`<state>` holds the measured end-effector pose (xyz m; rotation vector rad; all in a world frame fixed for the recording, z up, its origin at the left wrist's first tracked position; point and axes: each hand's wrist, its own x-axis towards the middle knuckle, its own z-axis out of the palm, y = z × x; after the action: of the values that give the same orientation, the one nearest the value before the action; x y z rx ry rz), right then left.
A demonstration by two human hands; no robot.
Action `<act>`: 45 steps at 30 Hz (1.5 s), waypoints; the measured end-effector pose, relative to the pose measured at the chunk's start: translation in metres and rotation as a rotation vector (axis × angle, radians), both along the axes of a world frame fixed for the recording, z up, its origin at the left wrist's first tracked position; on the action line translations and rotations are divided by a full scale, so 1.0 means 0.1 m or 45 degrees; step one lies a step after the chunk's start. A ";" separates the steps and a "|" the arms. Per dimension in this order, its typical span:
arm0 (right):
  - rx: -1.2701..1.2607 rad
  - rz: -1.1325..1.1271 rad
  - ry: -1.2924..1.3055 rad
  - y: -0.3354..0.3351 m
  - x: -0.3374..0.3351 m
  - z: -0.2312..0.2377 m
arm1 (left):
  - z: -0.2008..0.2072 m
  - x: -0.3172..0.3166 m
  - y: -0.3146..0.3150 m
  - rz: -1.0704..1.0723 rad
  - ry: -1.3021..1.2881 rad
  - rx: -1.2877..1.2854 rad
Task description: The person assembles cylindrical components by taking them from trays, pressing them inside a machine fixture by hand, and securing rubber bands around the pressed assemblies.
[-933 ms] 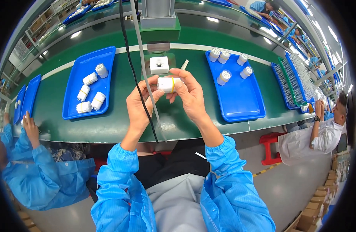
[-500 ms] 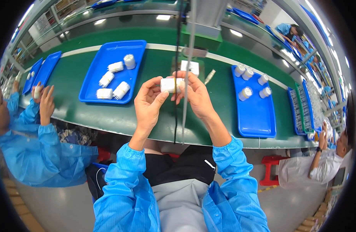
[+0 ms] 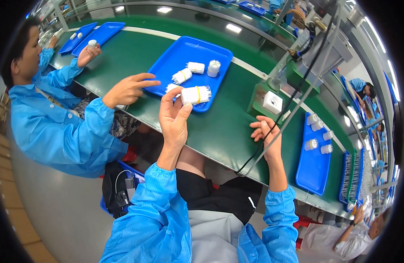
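My left hand [image 3: 172, 125] pinches a white cylindrical part [image 3: 193, 96] with a yellow band and thin pins at one end, between thumb and fingers. It is held over the near edge of a blue tray [image 3: 167, 59]. Several similar white parts lie in that tray, among them an upright one [image 3: 213, 68] and a tilted one [image 3: 181, 76]; one is partly hidden behind the held part. My right hand [image 3: 268, 136] hovers over the green table, loosely curled with fingers apart and nothing visible in it. Beyond it, a white block with a hole [image 3: 272, 102] sits on a green fixture.
A co-worker's hand [image 3: 129, 90] reaches to the left tray's edge; the other holds a white part [image 3: 92, 43]. A second blue tray [image 3: 310, 173] at right carries several white cylinders. A black cable [image 3: 294, 98] and a grey one cross above my right hand.
My view has turned left. My hands have parted: the left holds the white part near the left tray, the right has let go. The co-worker's hand has reached toward that tray.
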<state>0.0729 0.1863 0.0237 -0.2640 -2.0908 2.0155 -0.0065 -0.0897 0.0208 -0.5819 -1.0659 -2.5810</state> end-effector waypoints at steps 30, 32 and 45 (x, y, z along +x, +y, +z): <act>0.118 -0.029 0.043 -0.06 0.05 0.01 | -0.17 -0.09 -0.23 0.061 -0.132 0.074; 0.015 -0.154 0.166 -0.06 0.06 0.04 | -0.18 -0.07 -0.25 0.064 -0.140 0.068; 0.588 -0.058 0.881 -1.25 0.39 0.84 | -0.06 0.22 -0.24 -0.096 -0.204 0.094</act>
<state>0.1117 0.0615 0.1077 0.4041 -1.9580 1.2678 0.0155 -0.1135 0.0147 -0.4113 -1.0097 -2.7587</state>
